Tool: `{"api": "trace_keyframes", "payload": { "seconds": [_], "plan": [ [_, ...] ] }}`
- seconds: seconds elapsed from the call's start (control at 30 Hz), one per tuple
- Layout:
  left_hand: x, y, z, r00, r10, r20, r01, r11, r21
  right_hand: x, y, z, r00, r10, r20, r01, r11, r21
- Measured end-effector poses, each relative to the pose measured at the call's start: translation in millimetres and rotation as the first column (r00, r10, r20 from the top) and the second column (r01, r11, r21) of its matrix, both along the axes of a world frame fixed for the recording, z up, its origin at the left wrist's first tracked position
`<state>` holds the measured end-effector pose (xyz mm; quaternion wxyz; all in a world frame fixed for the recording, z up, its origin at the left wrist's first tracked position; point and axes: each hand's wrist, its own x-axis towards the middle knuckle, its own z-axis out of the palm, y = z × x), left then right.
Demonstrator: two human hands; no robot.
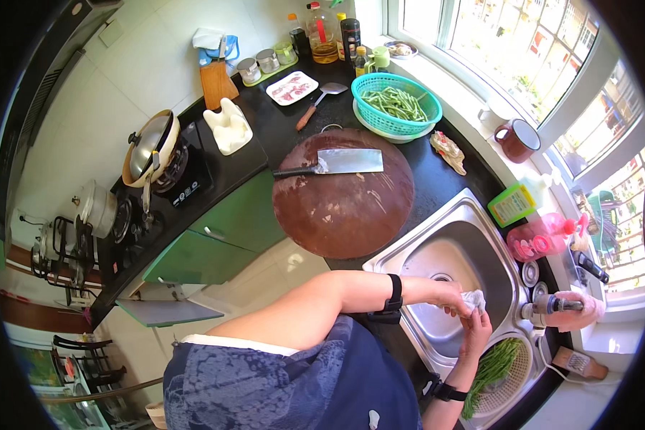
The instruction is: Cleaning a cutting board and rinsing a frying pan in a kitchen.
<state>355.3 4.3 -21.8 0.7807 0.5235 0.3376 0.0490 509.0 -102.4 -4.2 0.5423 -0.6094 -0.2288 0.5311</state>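
My left hand (451, 295) and my right hand (477, 325) meet over the stainless steel sink basin (486, 258). Between their fingers is a small crumpled white cloth (473, 301), gripped from both sides. Parts of my fingers hide its lower edge. Below my right hand, a perforated colander (516, 376) with long green vegetables (492, 373) sits in the smaller sink bowl. A faucet (551, 305), partly wrapped in a pink cloth, stands to the right of the basin.
A cleaver (350, 161) lies on the round chopping board (344, 215). Behind it are a turquoise basket (365, 102) of green beans (395, 103), a spatula (320, 102) and a tray of sliced meat (292, 88). At left, a lidded wok (153, 148) sits on the stove. A cabinet door (169, 313) hangs open.
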Motion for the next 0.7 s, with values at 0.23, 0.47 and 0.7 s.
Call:
{"api": "trace_keyframes", "payload": {
  "seconds": [0.23,0.47,0.7],
  "plan": [
    [-14.4,-20.7,15.2,0.998,0.063,0.019,-0.065,0.992,0.107,-11.3,-6.2,9.3,0.933,-0.203,0.298,0.122,0.956,0.267],
    [-25.2,-19.2,16.6,0.914,0.302,0.271,-0.349,0.925,0.149,-16.1,-9.0,29.5,0.911,-0.104,0.398,-0.003,0.966,0.260],
    [-27.1,-27.7,76.1,0.816,0.286,0.503,-0.556,0.627,0.546,-29.8,-11.4,8.4,0.862,0.214,0.460,-0.271,0.961,0.061]
  ]
}}
